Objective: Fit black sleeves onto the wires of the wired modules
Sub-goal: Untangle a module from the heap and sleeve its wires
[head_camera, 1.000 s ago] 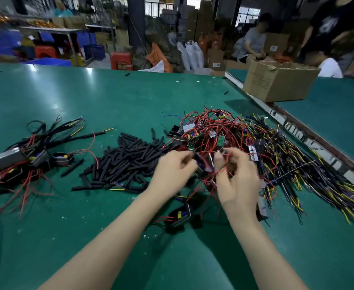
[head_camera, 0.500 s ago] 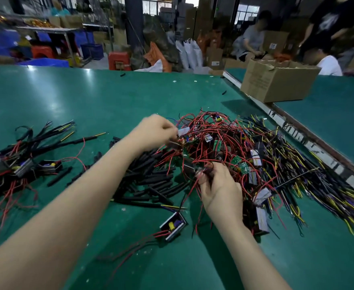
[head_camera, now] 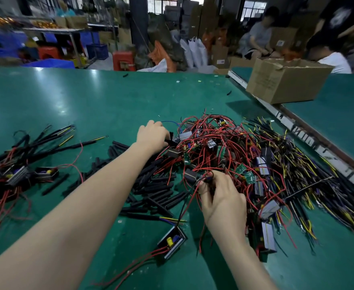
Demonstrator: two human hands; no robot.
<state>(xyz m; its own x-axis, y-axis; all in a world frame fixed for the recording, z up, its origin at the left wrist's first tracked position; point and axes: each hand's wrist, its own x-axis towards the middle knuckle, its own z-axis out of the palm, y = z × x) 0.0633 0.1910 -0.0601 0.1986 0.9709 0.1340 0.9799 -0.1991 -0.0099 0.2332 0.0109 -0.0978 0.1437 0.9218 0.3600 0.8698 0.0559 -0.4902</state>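
left fingertips hidden, background people [head_camera: 261,34] blurred

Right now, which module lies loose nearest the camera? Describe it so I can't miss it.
On the green table, look between the two forearms, below the sleeve pile. The module lies alone there: an open black box with a yellow part inside, red wires trailing toward the camera.

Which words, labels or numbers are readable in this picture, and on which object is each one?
None can be read.
Cardboard box: faint print on its side, too blurred.
White labels on the far cartons: too small.
Strip along the table edge: dark marks, too blurred.
White-labelled modules in the wire pile: nothing legible.
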